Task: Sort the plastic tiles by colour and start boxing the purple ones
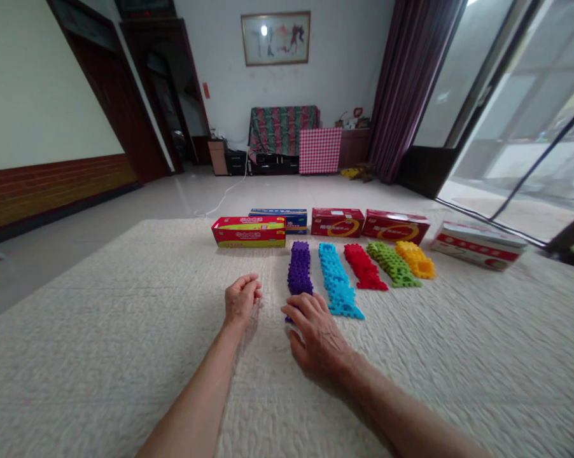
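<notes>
My right hand (318,332) reaches over the near end of a row of purple interlocking plastic blocks (299,268). Its fingers are stretched forward and the thumb is apart; they hide part of the row's end. To the left of that row, my left hand (242,299) rests on the pale quilted cover with its fingers curled closed. Whether anything sits inside that hand is hidden. Right of the purple row lie similar rows of light blue blocks (335,280), red blocks (364,267), green blocks (392,263) and yellow blocks (415,259).
Behind the rows stand a red and yellow-green box (249,233), a blue box (296,220), two dark red boxes (337,224) (396,226) and a white and red box (478,245). The quilted cover (100,331) spreads under everything. A glass door (501,127) is at the right.
</notes>
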A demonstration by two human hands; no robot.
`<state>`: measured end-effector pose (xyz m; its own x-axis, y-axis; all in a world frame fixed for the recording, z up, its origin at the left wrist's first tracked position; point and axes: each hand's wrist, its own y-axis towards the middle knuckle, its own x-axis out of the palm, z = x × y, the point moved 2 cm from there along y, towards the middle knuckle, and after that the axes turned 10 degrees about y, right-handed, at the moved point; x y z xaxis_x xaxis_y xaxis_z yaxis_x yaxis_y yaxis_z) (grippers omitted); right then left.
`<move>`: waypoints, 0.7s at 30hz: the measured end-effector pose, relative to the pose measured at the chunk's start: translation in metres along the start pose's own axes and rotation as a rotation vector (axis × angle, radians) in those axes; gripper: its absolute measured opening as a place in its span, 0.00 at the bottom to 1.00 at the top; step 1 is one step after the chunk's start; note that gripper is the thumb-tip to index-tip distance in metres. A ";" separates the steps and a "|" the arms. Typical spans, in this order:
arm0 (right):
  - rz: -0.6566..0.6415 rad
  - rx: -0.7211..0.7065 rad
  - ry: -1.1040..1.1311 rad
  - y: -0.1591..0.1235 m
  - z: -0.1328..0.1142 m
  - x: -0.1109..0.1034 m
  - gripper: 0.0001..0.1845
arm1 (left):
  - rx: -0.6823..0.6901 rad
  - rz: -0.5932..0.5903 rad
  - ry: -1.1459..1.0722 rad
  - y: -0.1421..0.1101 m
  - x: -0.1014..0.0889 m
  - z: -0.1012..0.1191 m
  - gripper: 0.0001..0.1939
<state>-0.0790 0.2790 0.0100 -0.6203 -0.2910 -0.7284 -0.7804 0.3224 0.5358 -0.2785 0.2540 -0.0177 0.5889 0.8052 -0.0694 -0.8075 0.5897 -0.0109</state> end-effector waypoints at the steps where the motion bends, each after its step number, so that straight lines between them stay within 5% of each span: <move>1: 0.007 -0.005 0.013 0.000 0.000 0.000 0.23 | 0.001 -0.001 0.001 0.001 0.000 -0.001 0.17; 8: 0.020 0.002 0.045 0.002 0.005 -0.003 0.20 | -0.032 -0.018 0.099 0.003 0.002 -0.001 0.17; 13: 0.021 -0.089 0.113 0.002 0.001 -0.002 0.06 | -0.018 -0.023 0.124 0.001 0.000 -0.004 0.17; 21: 0.087 -0.016 0.132 -0.002 0.016 -0.008 0.13 | -0.009 -0.028 0.164 0.001 0.001 -0.003 0.15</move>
<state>-0.0711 0.2948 0.0079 -0.6900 -0.3787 -0.6168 -0.7235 0.3377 0.6020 -0.2786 0.2556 -0.0206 0.5985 0.7671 -0.2310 -0.7917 0.6104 -0.0244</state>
